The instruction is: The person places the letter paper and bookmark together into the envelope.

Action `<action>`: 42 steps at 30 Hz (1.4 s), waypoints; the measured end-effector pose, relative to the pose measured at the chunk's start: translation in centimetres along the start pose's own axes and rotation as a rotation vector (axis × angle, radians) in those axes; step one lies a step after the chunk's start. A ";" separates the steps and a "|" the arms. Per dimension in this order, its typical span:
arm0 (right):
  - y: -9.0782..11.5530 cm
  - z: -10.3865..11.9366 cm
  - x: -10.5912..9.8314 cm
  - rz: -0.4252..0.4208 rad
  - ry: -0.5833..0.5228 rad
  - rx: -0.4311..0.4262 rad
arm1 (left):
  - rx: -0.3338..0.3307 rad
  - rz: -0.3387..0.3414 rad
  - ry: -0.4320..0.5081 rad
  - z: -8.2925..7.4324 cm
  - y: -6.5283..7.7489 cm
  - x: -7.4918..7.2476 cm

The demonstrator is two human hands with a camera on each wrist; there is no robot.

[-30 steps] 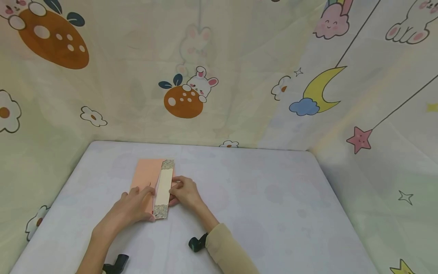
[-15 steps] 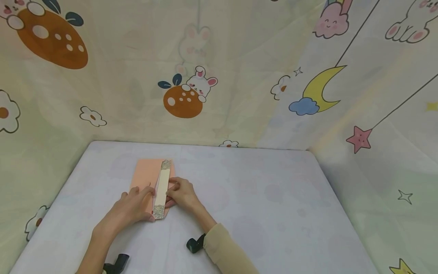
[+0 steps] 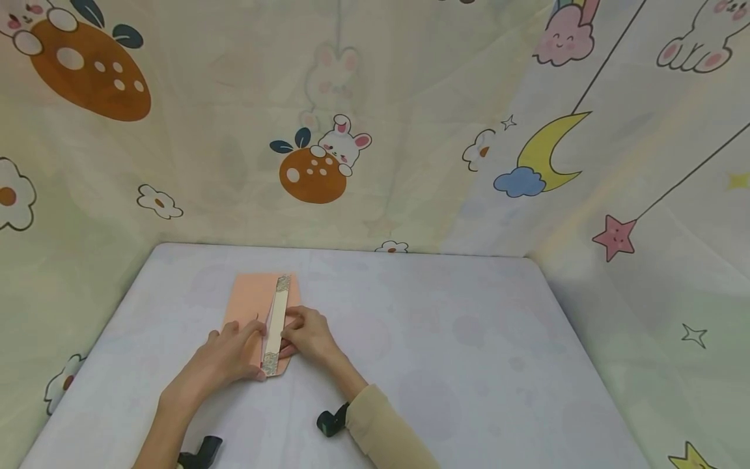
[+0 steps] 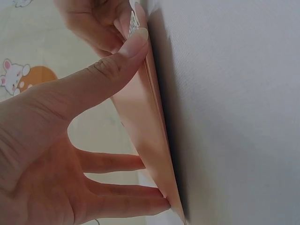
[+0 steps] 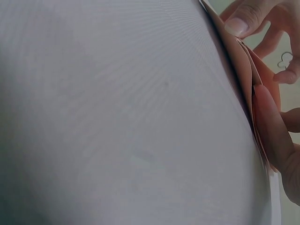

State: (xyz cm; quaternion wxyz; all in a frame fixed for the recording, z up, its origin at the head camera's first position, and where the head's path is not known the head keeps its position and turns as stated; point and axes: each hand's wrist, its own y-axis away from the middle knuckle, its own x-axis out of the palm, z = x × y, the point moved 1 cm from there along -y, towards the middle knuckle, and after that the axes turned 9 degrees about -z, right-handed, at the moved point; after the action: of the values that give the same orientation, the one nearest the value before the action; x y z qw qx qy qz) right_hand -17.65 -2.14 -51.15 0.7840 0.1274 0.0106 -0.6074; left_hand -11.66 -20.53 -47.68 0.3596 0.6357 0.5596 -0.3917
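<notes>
A flat peach-coloured folded paper (image 3: 252, 293) lies on the white table. Along its right side runs a narrow cream strip (image 3: 278, 319) with silvery patterned ends, like a flap, standing at a slant. My left hand (image 3: 225, 355) rests over the paper with fingers spread, its thumb at the near edge beside the strip's lower end. In the left wrist view, the straight fingertips (image 4: 157, 199) press on the paper's face. My right hand (image 3: 313, 335) pinches the strip's right edge. Several paper layers (image 5: 248, 77) gape between the hands in the right wrist view.
The white-covered table (image 3: 469, 365) extends to the right and in front. Printed cloth walls (image 3: 410, 130) with cartoon rabbits, flowers and stars stand behind it and at both sides. Black wrist-camera mounts (image 3: 332, 422) show near both forearms.
The right hand has moved slightly left, bringing the strip's right edge with it. The strip looks narrower from above, and more peach paper shows to its right. The left hand has stayed put.
</notes>
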 end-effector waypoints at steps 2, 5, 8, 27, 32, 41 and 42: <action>0.0 -0.1 0.1 0.001 -0.002 0.002 | 0.000 -0.001 0.003 0.0 0.0 0.0; 0.0 0.0 0.2 0.003 -0.018 0.005 | 0.003 -0.004 0.004 0.0 0.0 -0.1; 0.1 0.1 0.4 0.004 -0.020 0.000 | 0.008 -0.006 0.001 0.0 0.0 -0.1; 0.4 0.4 1.1 0.006 0.070 -0.035 | 0.016 -0.007 0.006 0.2 -0.1 0.1; 0.5 0.4 1.4 0.025 0.025 -0.017 | 0.015 -0.007 0.006 0.2 -0.1 0.0; 0.7 0.2 1.9 0.045 -0.039 0.018 | -0.001 0.011 0.006 0.1 0.1 0.0; 0.7 0.2 1.9 0.045 -0.037 0.018 | -0.002 0.012 0.005 0.1 0.1 0.0</action>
State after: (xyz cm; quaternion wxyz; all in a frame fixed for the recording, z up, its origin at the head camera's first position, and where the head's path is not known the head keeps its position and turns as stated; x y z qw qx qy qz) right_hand -16.50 -3.85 -51.18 0.7965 0.1236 -0.0125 -0.5918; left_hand -11.52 -20.62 -47.72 0.3613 0.6395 0.5571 -0.3874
